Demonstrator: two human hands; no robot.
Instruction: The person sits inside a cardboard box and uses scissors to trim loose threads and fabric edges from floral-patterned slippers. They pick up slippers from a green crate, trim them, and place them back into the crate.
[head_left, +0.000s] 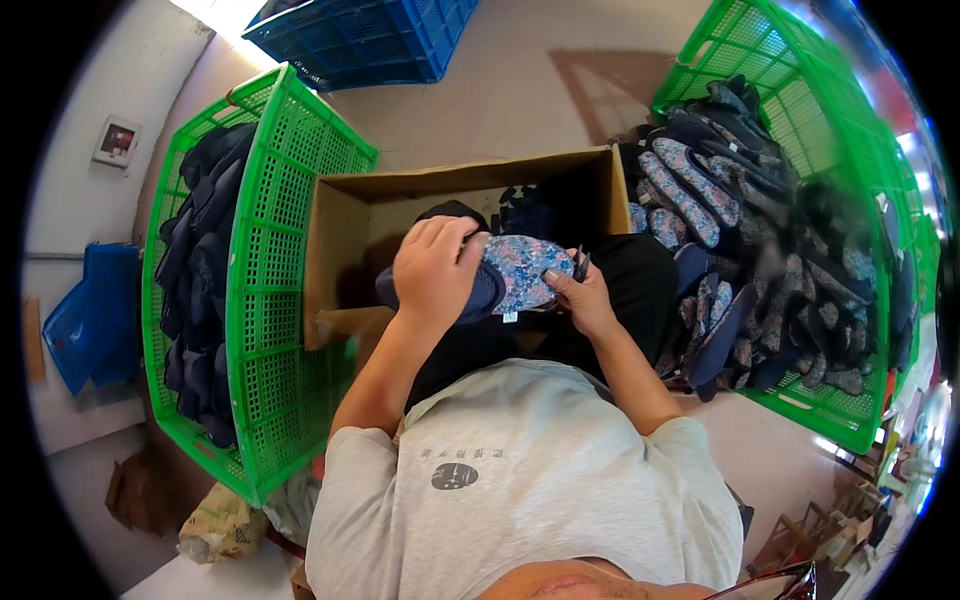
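A floral insole (525, 272) was held just in front of the cardboard box (345, 225), the left hand (432, 272) clamped over its dark end and the right hand (580, 297) pinching its edge together with small snips (580, 265), presumably for trimming. Green crates (285, 250) flanked the box within reach.

Floor (520, 80): 3 crates, 1 carton (400, 200)

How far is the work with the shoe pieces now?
Done: dark pieces stacked in the left green plastic crate. In hand: the left hand and right hand hold one floral-lined navy fabric shoe piece. Left: a large pile fills the right green crate.
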